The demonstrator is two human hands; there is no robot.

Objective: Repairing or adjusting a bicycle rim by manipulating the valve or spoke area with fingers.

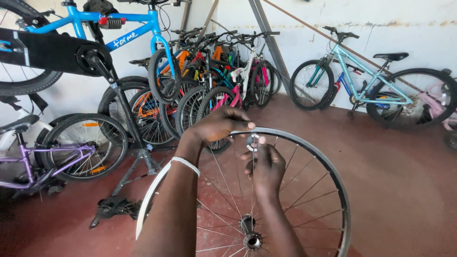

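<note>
Behind the wheel (328, 181), parked bicycles (209, 81) crowd close.

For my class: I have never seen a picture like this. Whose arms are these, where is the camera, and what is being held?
The single picture comes from a camera worn on a person's head, looking down, so the two bare arms are that person's own. The left hand grips the top of a bare bicycle wheel's rim. The right hand pinches a small round tool at a spoke near the rim. The wheel's hub sits at the bottom edge. On the red floor stand many bicycles; a blue bicycle is raised on a repair stand.
</note>
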